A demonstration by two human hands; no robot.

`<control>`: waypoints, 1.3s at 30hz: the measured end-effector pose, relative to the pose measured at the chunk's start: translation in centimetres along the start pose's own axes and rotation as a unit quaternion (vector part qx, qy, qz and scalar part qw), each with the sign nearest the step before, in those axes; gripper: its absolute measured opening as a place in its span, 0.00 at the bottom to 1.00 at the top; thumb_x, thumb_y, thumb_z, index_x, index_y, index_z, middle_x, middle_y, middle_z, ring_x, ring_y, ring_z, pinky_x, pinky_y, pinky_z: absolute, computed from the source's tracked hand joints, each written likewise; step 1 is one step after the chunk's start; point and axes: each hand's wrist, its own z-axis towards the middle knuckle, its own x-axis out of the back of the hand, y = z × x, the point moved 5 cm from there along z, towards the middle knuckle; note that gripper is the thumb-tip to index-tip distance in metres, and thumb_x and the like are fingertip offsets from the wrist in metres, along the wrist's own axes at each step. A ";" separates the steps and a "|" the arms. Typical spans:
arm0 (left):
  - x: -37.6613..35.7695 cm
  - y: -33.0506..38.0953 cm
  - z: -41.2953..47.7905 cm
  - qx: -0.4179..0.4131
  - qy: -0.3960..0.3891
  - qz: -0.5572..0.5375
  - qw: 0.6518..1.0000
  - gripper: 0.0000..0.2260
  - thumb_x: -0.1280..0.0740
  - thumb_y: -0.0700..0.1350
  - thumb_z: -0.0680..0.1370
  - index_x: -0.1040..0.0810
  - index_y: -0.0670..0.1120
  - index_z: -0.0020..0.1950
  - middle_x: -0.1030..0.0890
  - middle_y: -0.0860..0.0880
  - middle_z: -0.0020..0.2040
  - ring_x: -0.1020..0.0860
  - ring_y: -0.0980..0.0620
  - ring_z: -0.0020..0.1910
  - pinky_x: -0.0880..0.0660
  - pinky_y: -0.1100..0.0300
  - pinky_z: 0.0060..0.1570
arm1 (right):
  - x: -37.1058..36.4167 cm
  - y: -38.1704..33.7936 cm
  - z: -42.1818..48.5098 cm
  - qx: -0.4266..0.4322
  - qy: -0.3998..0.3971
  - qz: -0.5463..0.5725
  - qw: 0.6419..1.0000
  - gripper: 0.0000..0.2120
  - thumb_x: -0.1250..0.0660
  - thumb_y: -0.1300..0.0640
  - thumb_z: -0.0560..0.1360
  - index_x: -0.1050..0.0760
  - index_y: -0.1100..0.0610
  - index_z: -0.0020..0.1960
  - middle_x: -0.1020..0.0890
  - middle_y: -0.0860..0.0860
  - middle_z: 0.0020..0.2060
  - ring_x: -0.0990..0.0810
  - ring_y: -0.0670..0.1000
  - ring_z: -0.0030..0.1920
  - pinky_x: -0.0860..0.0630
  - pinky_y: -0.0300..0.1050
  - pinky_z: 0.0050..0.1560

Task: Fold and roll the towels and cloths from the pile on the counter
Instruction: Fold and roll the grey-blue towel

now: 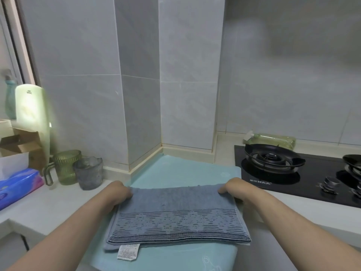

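Care label [128,251]: a white printed tag at bottom centre of the frame, hanging from the near left corner of my towel onto the cloth beneath.
Blue-grey towel [175,208]: folded into a wide band, lying flat at lower centre, with a darker woven stripe pattern along its near half.
Aqua towel [181,171]: spread flat under the blue-grey one, showing in front of it and behind it as far as the wall corner.
Left hand [120,192]: I pinch the towel's far left corner, fingers curled around the edge.
Right hand [232,189]: I pinch the far right corner the same way, thumb on top.
Counter [58,208]: pale, and it carries both towels.
Tissue pack [17,186]: blue and pink, at the left edge.
Grey glass cup [88,173]: left of centre, just beside a green glass mug [66,166].
Gas hob [293,182]: black glass at the right, with a burner [273,157] and knobs [330,184].
Cardboard box [21,143]: open, middle left.
Pale green board [31,114]: upright behind the box.
Green bottle [271,140]: on its side behind the hob.
Tiled wall [136,75]: grey, filling the upper frame.
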 end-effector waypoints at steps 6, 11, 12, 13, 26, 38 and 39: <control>0.2 -1.0 -0.3 -0.115 0.109 -0.025 0.987 0.08 0.39 0.48 0.81 0.31 0.43 0.48 0.24 0.45 0.42 0.26 0.48 0.40 0.34 0.55 0.35 | -0.1 -0.5 0.8 0.090 0.054 -0.005 0.994 0.05 0.36 0.59 0.76 0.29 0.58 0.51 0.25 0.55 0.45 0.29 0.51 0.41 0.35 0.44 0.37; -0.8 -1.2 0.0 -0.124 0.156 0.022 0.980 0.07 0.40 0.46 0.81 0.35 0.42 0.49 0.24 0.43 0.40 0.26 0.43 0.40 0.33 0.54 0.38 | -1.8 -1.9 2.2 0.127 0.119 -0.052 0.983 0.14 0.43 0.62 0.79 0.33 0.57 0.64 0.24 0.58 0.56 0.27 0.54 0.50 0.30 0.47 0.48; -0.7 -0.9 -0.3 -0.127 0.163 0.035 0.978 0.08 0.40 0.45 0.81 0.34 0.42 0.48 0.25 0.44 0.39 0.26 0.43 0.39 0.33 0.54 0.37 | -2.2 -2.1 2.1 0.136 0.122 -0.098 0.978 0.18 0.44 0.63 0.78 0.36 0.57 0.68 0.26 0.59 0.59 0.27 0.55 0.51 0.30 0.47 0.49; -0.4 -0.6 -0.8 -0.138 0.183 0.067 0.971 0.08 0.38 0.46 0.80 0.34 0.42 0.48 0.26 0.45 0.39 0.26 0.43 0.38 0.33 0.54 0.37 | -2.4 -2.2 1.9 0.149 0.135 -0.168 0.965 0.22 0.44 0.63 0.77 0.38 0.56 0.71 0.28 0.59 0.62 0.27 0.57 0.54 0.30 0.48 0.51; -6.8 2.7 -6.3 -0.258 -0.101 0.293 0.915 0.54 0.61 0.81 0.57 0.58 0.55 0.79 0.60 0.52 0.80 0.60 0.52 0.78 0.62 0.48 0.76 | -8.2 -1.6 -1.8 0.230 -0.004 -0.355 0.906 0.32 0.56 0.35 0.80 0.56 0.45 0.80 0.56 0.50 0.79 0.58 0.52 0.79 0.61 0.53 0.77; -6.9 2.5 -6.4 -0.283 -0.086 0.293 0.909 0.58 0.56 0.83 0.55 0.58 0.55 0.79 0.59 0.53 0.80 0.59 0.52 0.78 0.62 0.47 0.76 | -2.3 -0.5 -3.9 0.010 0.108 -0.081 0.991 0.08 0.36 0.54 0.72 0.28 0.58 0.48 0.21 0.55 0.47 0.21 0.58 0.49 0.28 0.43 0.41; -6.9 2.5 -6.5 -0.283 -0.082 0.291 0.910 0.58 0.56 0.83 0.55 0.58 0.55 0.79 0.59 0.53 0.80 0.59 0.52 0.78 0.62 0.47 0.76 | -1.8 -0.8 -3.9 -0.001 0.088 -0.020 0.996 0.06 0.35 0.57 0.71 0.27 0.60 0.45 0.19 0.56 0.44 0.19 0.58 0.45 0.26 0.43 0.40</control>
